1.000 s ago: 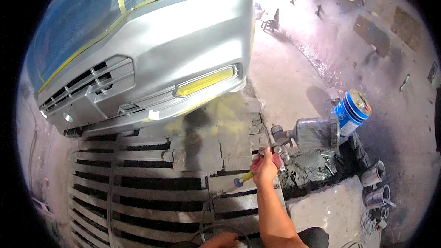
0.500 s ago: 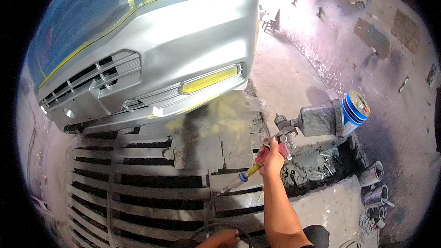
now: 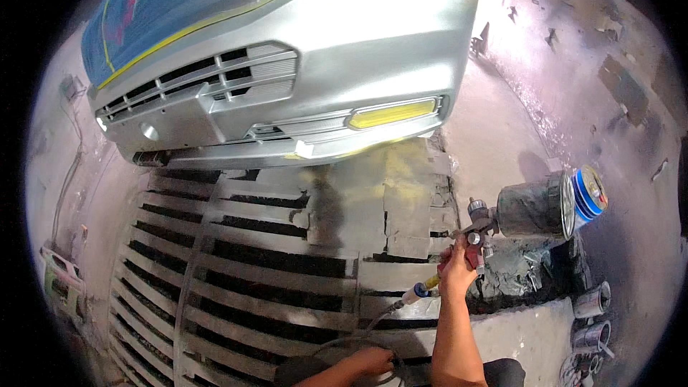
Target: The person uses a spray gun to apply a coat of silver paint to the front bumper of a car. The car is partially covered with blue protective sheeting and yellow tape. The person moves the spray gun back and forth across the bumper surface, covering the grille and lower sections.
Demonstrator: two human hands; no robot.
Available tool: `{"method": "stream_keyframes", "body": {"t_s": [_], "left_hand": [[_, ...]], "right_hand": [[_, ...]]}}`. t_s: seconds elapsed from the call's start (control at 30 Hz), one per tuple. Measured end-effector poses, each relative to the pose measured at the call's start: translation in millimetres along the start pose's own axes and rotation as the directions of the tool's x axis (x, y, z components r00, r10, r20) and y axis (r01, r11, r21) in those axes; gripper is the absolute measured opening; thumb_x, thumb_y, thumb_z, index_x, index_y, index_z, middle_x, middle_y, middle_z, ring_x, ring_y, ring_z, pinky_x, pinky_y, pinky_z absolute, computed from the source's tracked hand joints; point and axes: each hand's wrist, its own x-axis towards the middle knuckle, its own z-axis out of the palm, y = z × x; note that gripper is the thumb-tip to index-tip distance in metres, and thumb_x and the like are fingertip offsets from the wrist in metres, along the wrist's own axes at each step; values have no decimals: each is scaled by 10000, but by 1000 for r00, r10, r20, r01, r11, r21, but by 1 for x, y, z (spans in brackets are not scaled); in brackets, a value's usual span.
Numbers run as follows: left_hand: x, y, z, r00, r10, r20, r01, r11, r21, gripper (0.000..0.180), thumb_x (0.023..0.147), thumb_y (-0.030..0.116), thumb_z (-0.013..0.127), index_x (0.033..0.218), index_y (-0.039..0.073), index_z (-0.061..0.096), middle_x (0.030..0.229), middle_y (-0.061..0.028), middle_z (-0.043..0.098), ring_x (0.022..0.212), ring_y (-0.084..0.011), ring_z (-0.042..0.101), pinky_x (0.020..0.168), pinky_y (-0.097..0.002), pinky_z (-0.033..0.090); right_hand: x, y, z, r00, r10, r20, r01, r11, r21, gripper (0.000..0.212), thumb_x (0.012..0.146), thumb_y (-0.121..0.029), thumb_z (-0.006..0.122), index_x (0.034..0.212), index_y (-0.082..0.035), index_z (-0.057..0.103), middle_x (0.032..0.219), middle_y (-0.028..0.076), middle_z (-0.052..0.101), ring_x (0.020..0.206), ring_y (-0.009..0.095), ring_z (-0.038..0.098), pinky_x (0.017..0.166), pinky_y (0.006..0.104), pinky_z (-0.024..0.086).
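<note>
My right hand (image 3: 456, 272) is wrapped round the red handle of a spray gun (image 3: 474, 240). The gun lies over on its side, its grey paint-stained cup (image 3: 534, 209) pointing right. A yellow and blue hose fitting (image 3: 419, 291) joins the handle to a dark air hose (image 3: 383, 315). Low in the middle, my left hand (image 3: 374, 361) is closed at the hose's loop and appears to grip it. Ahead stands a silver-coated vehicle bumper (image 3: 380, 43), with yellow tape over its lamp opening (image 3: 394, 114) and a slatted grille (image 3: 215, 79). The gun is well apart from the bumper.
Blue masking film (image 3: 193, 0) edged with yellow tape covers the vehicle above the bumper. Slatted grating (image 3: 265, 290) with dark gaps lies below. A blue-and-white can (image 3: 591, 190) stands beyond the cup. Metal tins (image 3: 591, 301) line the stained right wall (image 3: 573, 86), near a debris-filled pit (image 3: 519, 272).
The view has shifted, so the bumper sits farther right and more of the left side shows. My right hand with the spray gun and my left hand appear farther right, both still closed.
</note>
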Motion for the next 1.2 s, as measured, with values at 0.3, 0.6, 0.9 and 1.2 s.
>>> {"method": "stream_keyframes", "body": {"t_s": [0.3,0.6,0.9,1.2], "left_hand": [[9,-2,6,996,61,-70,-59,998,28,383,848,317,518,1066,10,587,1071,-226,605,998,-402,573,853,-489,445],[-27,20,-20,956,279,-86,-291,930,-224,466,855,376,542,1143,10,562,1183,-208,581,1076,-337,555,937,-442,410],[36,-40,34,963,267,-46,-271,958,-97,385,876,291,503,1109,-5,583,1180,-203,580,1060,-367,555,925,-451,413],[39,-44,40,911,352,-214,-407,851,-332,364,873,269,543,1124,8,575,1196,-179,569,1074,-332,535,952,-434,393]], "right_hand": [[-97,22,29,925,29,380,33,987,-157,281,899,-353,598,828,-82,576,575,-8,515,502,94,474,471,255,379],[-146,24,54,821,168,546,-9,959,-282,296,876,-341,603,803,-55,580,663,1,564,588,97,515,531,262,408],[-133,63,19,908,143,394,-30,960,-279,206,891,-186,615,1026,-50,537,786,14,600,638,109,542,532,271,428],[-175,52,73,807,78,586,20,987,-159,185,866,-74,638,952,-33,480,767,25,579,627,86,533,546,246,434]]}}
